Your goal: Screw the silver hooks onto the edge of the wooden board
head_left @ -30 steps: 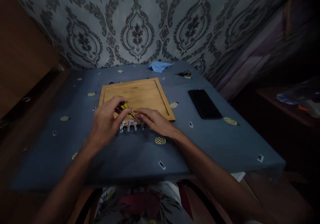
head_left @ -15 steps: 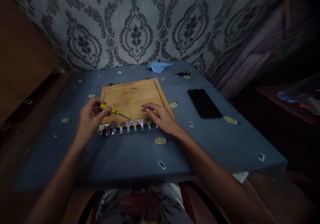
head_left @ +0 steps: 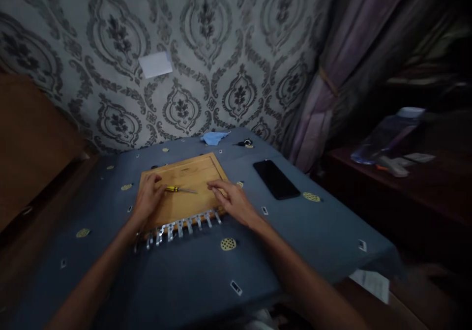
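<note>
My left hand [head_left: 147, 198] is closed around a screwdriver [head_left: 172, 189] with a yellow and black handle, its thin shaft pointing right over the board. Part of the handle is hidden by the thumb. My right hand [head_left: 233, 199] hovers at the board's right side, thumb and fingers drawn together; anything between the fingertips is too small to make out. Beneath both hands lies a wooden board [head_left: 191, 172] with a raised rim. Along its near edge runs a metal hook strip [head_left: 180, 226] with several hooks hanging toward me.
A black phone [head_left: 276, 179] lies right of the board. Toward the back are a blue cloth [head_left: 214, 138] and a small dark object [head_left: 245, 143]. A plastic bottle [head_left: 387, 135] rests on a dark red surface at right. Patterned wall and a tied curtain [head_left: 313, 123] stand behind.
My view has tilted up and turned right. The left hand has moved away from the hook strip, further over the board, with the screwdriver now lying flatter. The right hand's pose is much the same.
</note>
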`<state>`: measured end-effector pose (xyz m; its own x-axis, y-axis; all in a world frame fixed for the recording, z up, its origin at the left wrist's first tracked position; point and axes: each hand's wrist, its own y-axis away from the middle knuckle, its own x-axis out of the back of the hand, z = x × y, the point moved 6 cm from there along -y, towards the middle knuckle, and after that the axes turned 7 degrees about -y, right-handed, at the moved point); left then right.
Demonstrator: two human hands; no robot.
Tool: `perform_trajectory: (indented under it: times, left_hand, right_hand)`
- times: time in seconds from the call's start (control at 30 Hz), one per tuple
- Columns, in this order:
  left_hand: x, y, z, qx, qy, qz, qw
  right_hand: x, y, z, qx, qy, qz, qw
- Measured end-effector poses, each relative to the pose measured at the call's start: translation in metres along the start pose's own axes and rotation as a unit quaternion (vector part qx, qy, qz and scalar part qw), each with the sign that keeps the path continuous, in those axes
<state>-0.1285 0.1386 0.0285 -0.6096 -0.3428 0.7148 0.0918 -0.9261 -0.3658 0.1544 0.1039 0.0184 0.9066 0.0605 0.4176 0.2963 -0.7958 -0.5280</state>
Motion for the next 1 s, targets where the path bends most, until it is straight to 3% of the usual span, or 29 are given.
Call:
perform_trajectory:
  times: [0.17,0.3,0.43,0.53,0.63,0.83,1.0]
  left_hand:
    - [0.024,0.020,-0.007,-0.019,-0.046,0.012,0.999]
    - [0.041,0.043,-0.032,-0.013,-0.104,0.019,0.994]
    - [0.050,0.055,-0.048,-0.012,-0.118,0.019,0.993]
    - [0.053,0.054,-0.052,-0.013,-0.120,0.022,0.992]
    - [0.052,0.053,-0.059,-0.012,-0.111,0.029,0.993]
    - [0.052,0.058,-0.084,-0.005,-0.115,0.064,0.991]
    - [0.055,0.064,-0.081,-0.039,-0.138,0.077,0.987]
  right_hand:
    - [0.060,0.028,0.020,-0.028,0.124,0.109,0.986]
    - [0.108,0.057,0.054,-0.119,0.309,0.176,0.927]
    - [0.134,0.078,0.081,-0.249,0.413,0.171,0.859]
    - [0.139,0.084,0.088,-0.313,0.427,0.154,0.834]
    - [0.136,0.084,0.089,-0.343,0.426,0.131,0.827]
    - [0.131,0.078,0.081,-0.373,0.458,0.109,0.800]
    - [0.127,0.072,0.072,-0.354,0.494,0.085,0.790]
